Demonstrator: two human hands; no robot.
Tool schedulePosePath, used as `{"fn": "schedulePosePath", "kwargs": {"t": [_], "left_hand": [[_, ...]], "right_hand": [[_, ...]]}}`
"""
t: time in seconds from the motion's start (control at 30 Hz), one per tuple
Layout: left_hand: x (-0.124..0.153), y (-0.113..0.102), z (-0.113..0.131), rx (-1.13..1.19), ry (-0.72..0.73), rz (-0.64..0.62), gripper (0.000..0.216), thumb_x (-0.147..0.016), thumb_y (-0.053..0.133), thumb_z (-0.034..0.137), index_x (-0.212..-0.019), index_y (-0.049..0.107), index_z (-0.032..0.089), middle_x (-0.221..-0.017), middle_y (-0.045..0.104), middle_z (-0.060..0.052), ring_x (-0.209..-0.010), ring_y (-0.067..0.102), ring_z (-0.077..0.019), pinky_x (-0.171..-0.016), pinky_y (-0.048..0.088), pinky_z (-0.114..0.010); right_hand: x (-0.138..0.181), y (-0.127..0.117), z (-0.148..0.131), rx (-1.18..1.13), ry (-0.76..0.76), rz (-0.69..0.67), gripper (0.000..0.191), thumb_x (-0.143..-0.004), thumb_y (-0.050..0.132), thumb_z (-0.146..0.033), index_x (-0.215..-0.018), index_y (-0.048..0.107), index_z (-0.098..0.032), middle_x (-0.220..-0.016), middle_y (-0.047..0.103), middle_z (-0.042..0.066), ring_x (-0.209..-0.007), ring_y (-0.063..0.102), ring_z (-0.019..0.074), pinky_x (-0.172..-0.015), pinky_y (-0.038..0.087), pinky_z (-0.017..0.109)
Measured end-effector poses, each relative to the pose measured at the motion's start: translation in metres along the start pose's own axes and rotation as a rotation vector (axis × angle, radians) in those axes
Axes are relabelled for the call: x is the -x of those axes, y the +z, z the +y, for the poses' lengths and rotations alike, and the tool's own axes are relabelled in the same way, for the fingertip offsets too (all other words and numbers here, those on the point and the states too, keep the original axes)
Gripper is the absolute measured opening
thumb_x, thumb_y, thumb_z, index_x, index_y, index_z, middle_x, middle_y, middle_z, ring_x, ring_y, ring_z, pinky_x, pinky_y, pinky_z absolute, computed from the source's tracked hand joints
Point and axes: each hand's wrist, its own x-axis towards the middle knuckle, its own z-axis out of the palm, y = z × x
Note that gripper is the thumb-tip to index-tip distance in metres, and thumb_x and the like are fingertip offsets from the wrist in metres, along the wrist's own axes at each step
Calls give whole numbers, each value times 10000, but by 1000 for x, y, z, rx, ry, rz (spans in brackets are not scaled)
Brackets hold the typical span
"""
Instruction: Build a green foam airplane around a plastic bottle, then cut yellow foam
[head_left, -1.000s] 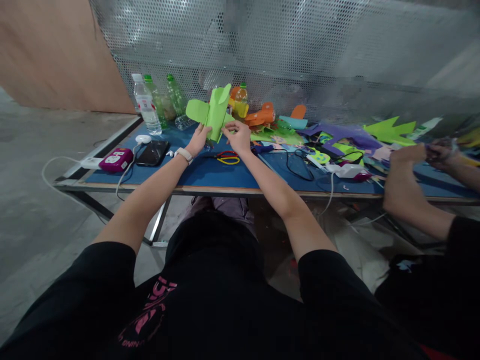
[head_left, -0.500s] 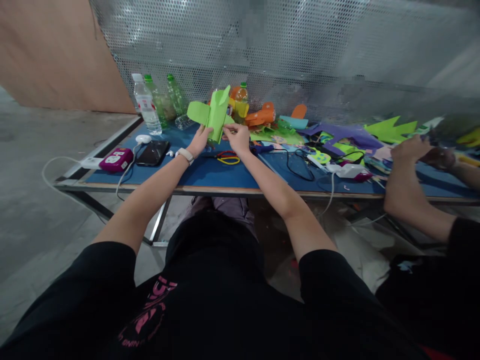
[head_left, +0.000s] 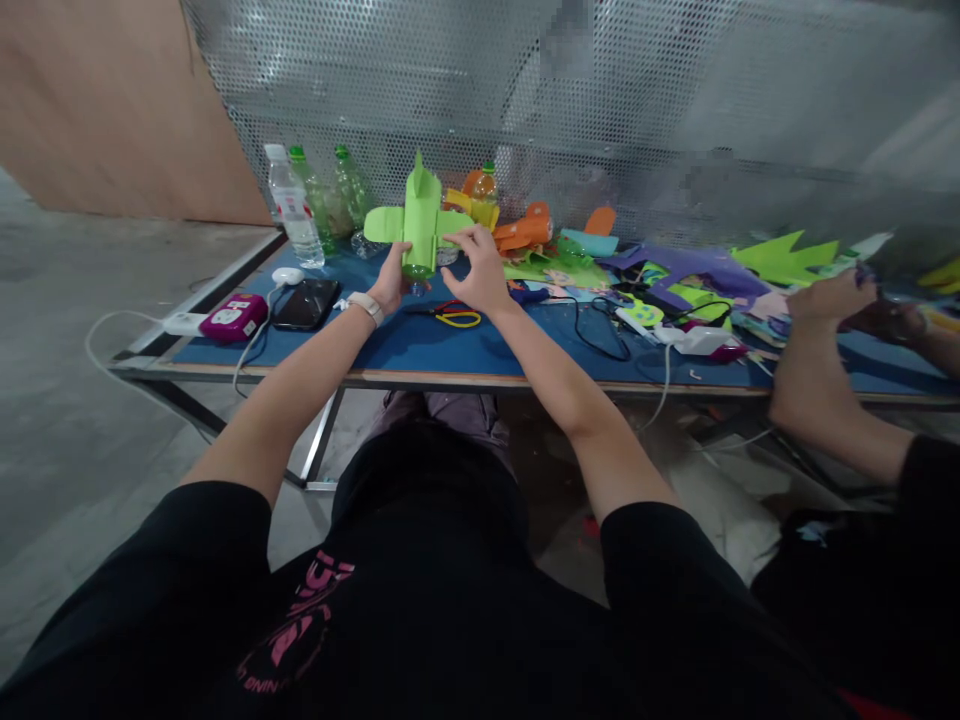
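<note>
A light-green paper airplane (head_left: 422,215), wrapped round a clear plastic bottle, is held up over the table with its neck end toward me. My left hand (head_left: 391,281) grips its left side near that end, the thumb lying on the body. My right hand (head_left: 482,273) is at the right wing, with thumb and forefinger spread apart. Its fingertips are at the wing's edge; whether they touch it I cannot tell. Scissors (head_left: 459,319) with red and yellow handles lie on the table below the airplane.
On the blue table (head_left: 420,350), bottles (head_left: 296,215), a black phone (head_left: 306,304) and a purple device (head_left: 234,319) stand or lie to the left. Orange paper planes (head_left: 525,234), purple paper (head_left: 675,272) and cables lie to the right. A co-worker's arm (head_left: 817,350) reaches in at right.
The airplane has turned upright, so its neck end and both wings now show. My right hand's fingers have come off its lower edge and spread apart near the right wing.
</note>
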Motion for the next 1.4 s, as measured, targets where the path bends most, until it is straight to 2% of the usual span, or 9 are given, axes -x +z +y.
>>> {"fn": "schedulePosePath", "kwargs": {"t": [0.17, 0.27, 0.37, 0.53, 0.7, 0.83, 1.0, 1.23, 1.4], "left_hand": [[-5, 1, -4, 12, 40, 11, 637, -1278, 750, 754, -1587, 811, 200, -774, 792, -29, -772, 896, -322, -651, 651, -341], [-10, 0, -8, -18, 65, -15, 650, -1329, 671, 737, -1603, 801, 162, -863, 843, -80, -896, 927, -351, -793, 722, -387], [-15, -4, -11, -60, 95, -66, 704, -1298, 708, 796, -1587, 795, 160, -911, 862, -108, -941, 927, -366, -857, 738, -418], [-11, -4, -10, -104, 97, -109, 789, -1210, 769, 873, -1613, 798, 196, -888, 835, -99, -952, 923, -384, -876, 754, -443], [-3, 0, -7, -114, 123, -129, 837, -1151, 839, 894, -1596, 805, 186, -1024, 877, -144, -1003, 941, -420, -897, 775, -476], [-4, 0, -7, -95, 106, -115, 820, -1156, 851, 847, -1619, 807, 172, -1019, 886, -161, -1024, 949, -440, -929, 793, -498], [-6, -1, -8, -111, 100, -149, 849, -1171, 858, 872, -1657, 789, 179, -1057, 899, -177, -1039, 948, -452, -965, 796, -522], [-10, -5, -12, -113, 117, -118, 726, -1210, 859, 824, -1591, 789, 210, -1195, 903, -185, -1099, 952, -445, -1007, 789, -524], [-8, -4, -10, -111, 140, -117, 773, -1157, 898, 853, -1577, 799, 211, -1180, 903, -179, -1088, 952, -432, -1022, 770, -509]], "right_hand": [[-5, -15, -14, 36, -57, -87, 956, -1006, 1094, -424, -1880, 719, -321, -1944, 664, 178, -1938, 450, 558, -1645, 272, 885], [-8, -19, -19, -31, -59, -126, 946, -1011, 1093, -536, -1869, 733, -372, -1925, 705, 139, -1947, 462, 536, -1663, 197, 882], [-9, -25, -20, -76, -42, -129, 904, -1038, 1060, -603, -1855, 753, -364, -1896, 736, 140, -1929, 503, 537, -1663, 150, 887], [-9, -24, -8, -109, -31, -92, 835, -997, 1118, -562, -1748, 827, -340, -1821, 790, 150, -1903, 537, 553, -1650, 136, 915], [-11, -15, 6, -105, -31, -105, 822, -989, 1144, -581, -1709, 837, -332, -1816, 789, 162, -1913, 531, 545, -1660, 111, 886], [-10, -18, 1, -108, -5, -81, 793, -1049, 1092, -652, -1720, 831, -319, -1852, 757, 175, -1932, 514, 539, -1660, 86, 877], [-10, -24, -8, -142, -1, -77, 822, -1034, 1108, -658, -1747, 821, -369, -1863, 759, 142, -1922, 534, 535, -1654, 117, 895], [-10, -16, 9, -129, 32, -106, 855, -1074, 1099, -578, -1840, 784, -370, -1938, 702, 133, -1986, 445, 497, -1672, 93, 869], [-9, -9, 23, -65, -8, -67, 978, -1025, 1153, -384, -1906, 729, -386, -2017, 631, 107, -1977, 463, 470, -1704, 111, 795]]}}
